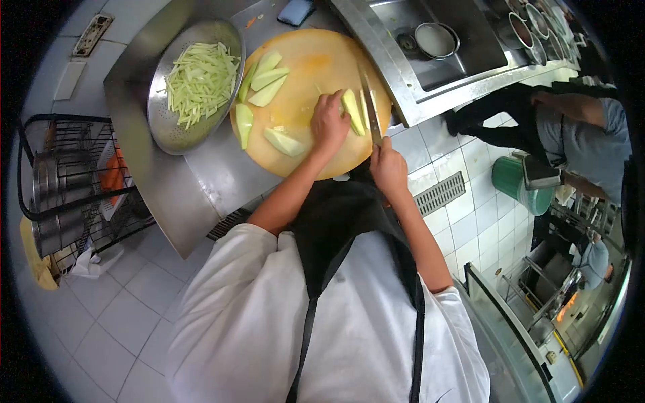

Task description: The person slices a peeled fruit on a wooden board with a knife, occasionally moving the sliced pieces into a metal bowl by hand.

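Observation:
My right hand (388, 164) grips the handle of a long kitchen knife (369, 101), its blade over the right side of a round cutting board (316, 67). My left hand (329, 124) has its fingers curled against a pale green vegetable wedge (351, 112) beside the blade; its fingertips are partly hidden. A thin cut piece (366, 111) shows close to the knife. More wedges lie on the board's left part, among them a cluster (267, 77), one at the rim (244, 125) and one near my left wrist (283, 142).
Left of the board stands a metal colander (161, 138) holding cut vegetable strips (201, 80). A blue sponge (295, 11) lies behind. A sink (463, 67) with a metal bowl (435, 40) is at right. A wire rack (80, 188) holds pots. Another person (581, 131) stands near a green bin (509, 178).

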Demonstrator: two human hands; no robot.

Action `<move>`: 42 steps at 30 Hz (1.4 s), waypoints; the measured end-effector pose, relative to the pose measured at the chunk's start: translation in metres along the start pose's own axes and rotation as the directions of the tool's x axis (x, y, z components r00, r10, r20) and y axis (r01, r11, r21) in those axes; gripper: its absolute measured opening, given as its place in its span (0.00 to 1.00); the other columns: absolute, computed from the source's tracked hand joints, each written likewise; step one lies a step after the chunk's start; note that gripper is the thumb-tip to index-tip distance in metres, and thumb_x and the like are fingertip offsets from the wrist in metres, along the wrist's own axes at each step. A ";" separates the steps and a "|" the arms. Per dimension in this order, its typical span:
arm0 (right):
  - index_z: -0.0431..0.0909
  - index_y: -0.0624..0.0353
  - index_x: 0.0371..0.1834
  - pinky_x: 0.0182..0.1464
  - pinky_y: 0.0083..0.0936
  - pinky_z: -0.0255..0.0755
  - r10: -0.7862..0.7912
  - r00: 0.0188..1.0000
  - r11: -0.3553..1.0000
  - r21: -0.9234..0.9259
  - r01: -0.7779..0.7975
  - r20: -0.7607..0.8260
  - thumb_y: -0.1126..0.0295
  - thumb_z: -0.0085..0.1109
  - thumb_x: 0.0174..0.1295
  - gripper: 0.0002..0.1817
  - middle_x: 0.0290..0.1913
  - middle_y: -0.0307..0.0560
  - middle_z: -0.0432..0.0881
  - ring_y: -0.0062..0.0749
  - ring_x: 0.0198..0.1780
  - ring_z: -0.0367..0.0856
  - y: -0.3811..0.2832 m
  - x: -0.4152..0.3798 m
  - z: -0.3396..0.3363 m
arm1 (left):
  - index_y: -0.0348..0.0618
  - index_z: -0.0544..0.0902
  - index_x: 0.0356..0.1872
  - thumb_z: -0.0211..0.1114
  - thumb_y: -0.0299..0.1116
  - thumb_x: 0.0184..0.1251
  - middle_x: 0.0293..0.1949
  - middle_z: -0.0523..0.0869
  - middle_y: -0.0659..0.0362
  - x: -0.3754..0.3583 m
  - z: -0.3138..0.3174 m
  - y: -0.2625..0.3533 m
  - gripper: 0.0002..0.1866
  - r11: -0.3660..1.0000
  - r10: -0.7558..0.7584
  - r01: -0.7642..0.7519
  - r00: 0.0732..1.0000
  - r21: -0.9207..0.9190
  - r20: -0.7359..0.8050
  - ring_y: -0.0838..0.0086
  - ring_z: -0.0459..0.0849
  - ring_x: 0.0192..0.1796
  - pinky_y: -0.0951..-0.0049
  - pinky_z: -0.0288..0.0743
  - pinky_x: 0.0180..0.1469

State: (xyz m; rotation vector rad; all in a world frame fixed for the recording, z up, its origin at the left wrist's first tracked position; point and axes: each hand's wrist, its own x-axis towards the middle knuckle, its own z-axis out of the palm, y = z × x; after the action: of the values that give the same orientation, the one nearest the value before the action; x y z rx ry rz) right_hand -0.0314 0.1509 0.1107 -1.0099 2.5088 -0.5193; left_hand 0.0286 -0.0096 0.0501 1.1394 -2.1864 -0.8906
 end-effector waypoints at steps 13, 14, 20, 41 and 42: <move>0.71 0.66 0.39 0.37 0.58 0.75 0.107 0.993 0.961 0.261 -0.093 -0.042 0.66 0.56 0.73 0.12 0.30 0.69 0.83 0.69 0.33 0.83 0.044 -0.030 -0.014 | 0.46 0.88 0.43 0.70 0.28 0.56 0.42 0.87 0.58 0.093 -0.052 -0.014 0.12 0.679 0.577 -0.734 0.554 0.024 0.600 0.60 0.84 0.54 0.59 0.78 0.59; 0.71 0.66 0.39 0.37 0.59 0.75 0.111 0.994 0.968 0.230 -0.104 -0.017 0.66 0.56 0.73 0.12 0.30 0.69 0.84 0.69 0.33 0.83 0.041 -0.031 -0.013 | 0.46 0.88 0.44 0.70 0.29 0.56 0.42 0.86 0.58 0.088 -0.053 -0.013 0.13 0.717 0.568 -0.697 0.592 0.010 0.572 0.60 0.84 0.54 0.60 0.79 0.57; 0.71 0.65 0.39 0.37 0.59 0.75 0.011 1.000 0.972 0.234 -0.010 -0.006 0.66 0.57 0.71 0.11 0.28 0.68 0.83 0.67 0.32 0.83 0.040 -0.030 0.011 | 0.46 0.87 0.46 0.74 0.32 0.55 0.45 0.84 0.60 0.051 -0.045 -0.031 0.15 0.716 0.618 -0.694 0.579 -0.075 0.532 0.60 0.84 0.53 0.57 0.80 0.54; 0.71 0.65 0.37 0.32 0.54 0.78 -0.050 0.999 0.996 0.076 0.049 0.003 0.71 0.55 0.67 0.07 0.24 0.65 0.83 0.62 0.28 0.85 0.028 -0.037 0.030 | 0.31 0.89 0.47 0.71 0.33 0.64 0.37 0.92 0.52 0.000 -0.025 -0.018 0.16 0.850 -0.387 0.497 0.815 -0.176 0.431 0.71 0.91 0.32 0.73 0.83 0.35; 0.71 0.65 0.37 0.31 0.53 0.78 -0.059 0.998 0.996 0.062 0.059 -0.002 0.72 0.55 0.66 0.07 0.23 0.65 0.83 0.61 0.27 0.85 0.025 -0.035 0.033 | 0.29 0.88 0.48 0.70 0.31 0.65 0.38 0.92 0.52 -0.003 -0.017 -0.020 0.16 0.820 -0.383 0.513 0.822 -0.255 0.422 0.72 0.90 0.32 0.74 0.84 0.34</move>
State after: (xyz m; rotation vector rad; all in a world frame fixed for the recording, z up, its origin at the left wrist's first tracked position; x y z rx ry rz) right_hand -0.0066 0.1868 0.0785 -1.0635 2.4526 -0.6114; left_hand 0.0524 -0.0208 0.0453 1.4251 -1.9015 -1.7517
